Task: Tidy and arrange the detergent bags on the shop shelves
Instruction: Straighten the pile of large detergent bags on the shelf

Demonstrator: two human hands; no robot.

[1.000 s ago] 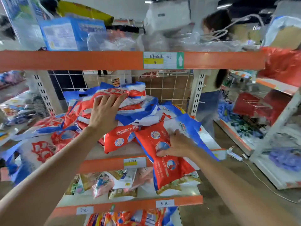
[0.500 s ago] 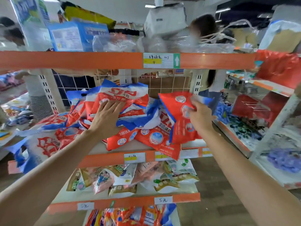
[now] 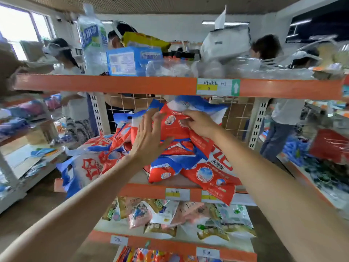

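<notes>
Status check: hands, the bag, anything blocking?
Right hand pinches red detergent bag atop the pile. Left hand open, flat against the bag's side. One bag overhangs the shelf edge. Nothing blocking.

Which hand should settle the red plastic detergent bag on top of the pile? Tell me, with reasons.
Right, probably. The right hand already pinches the red plastic detergent bag at its upper edge on top of the pile. The left hand is open, fingers spread flat against the bags, better suited to steadying them.
</notes>
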